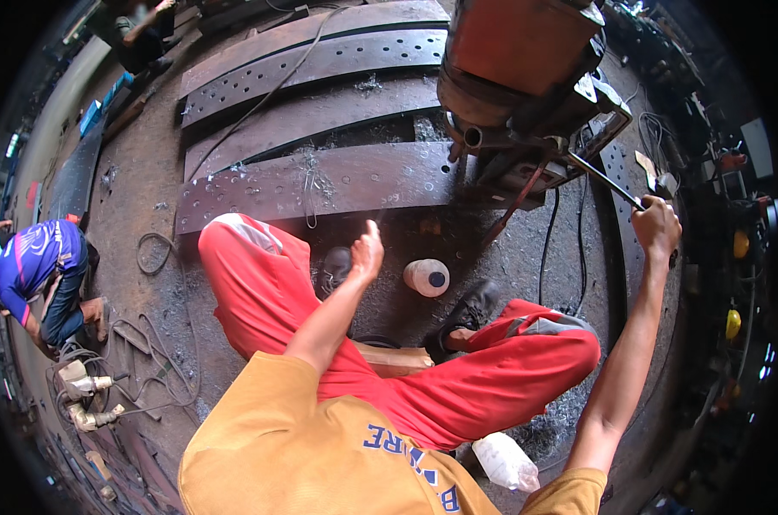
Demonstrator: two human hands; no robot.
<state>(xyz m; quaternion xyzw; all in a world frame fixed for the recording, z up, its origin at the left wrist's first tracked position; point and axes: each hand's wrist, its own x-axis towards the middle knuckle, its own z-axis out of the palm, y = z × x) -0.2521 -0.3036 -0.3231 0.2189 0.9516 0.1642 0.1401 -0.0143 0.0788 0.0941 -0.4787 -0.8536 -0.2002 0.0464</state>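
Note:
My right hand (656,226) is wrapped round the end of a long dark lever (610,184) on a large orange drilling machine (518,51). The machine stands over the holed steel plates. My left hand (367,256) is raised between my knees with its fingers stretched out, holding nothing. Just beyond it lies the near steel plate (355,176), with metal shavings and a thin wire loop (310,202) on it. Close to my left hand, on the floor, is a whitish plastic bottle (422,276) with a blue cap.
Several long steel plates (320,64) lie ahead, crossed by a cable (277,94). Cables (554,249) hang below the machine. A clear plastic bottle (505,463) lies by my right thigh. A bent-over person in blue (41,266) is at left, near a power tool (84,390) and tangled cables.

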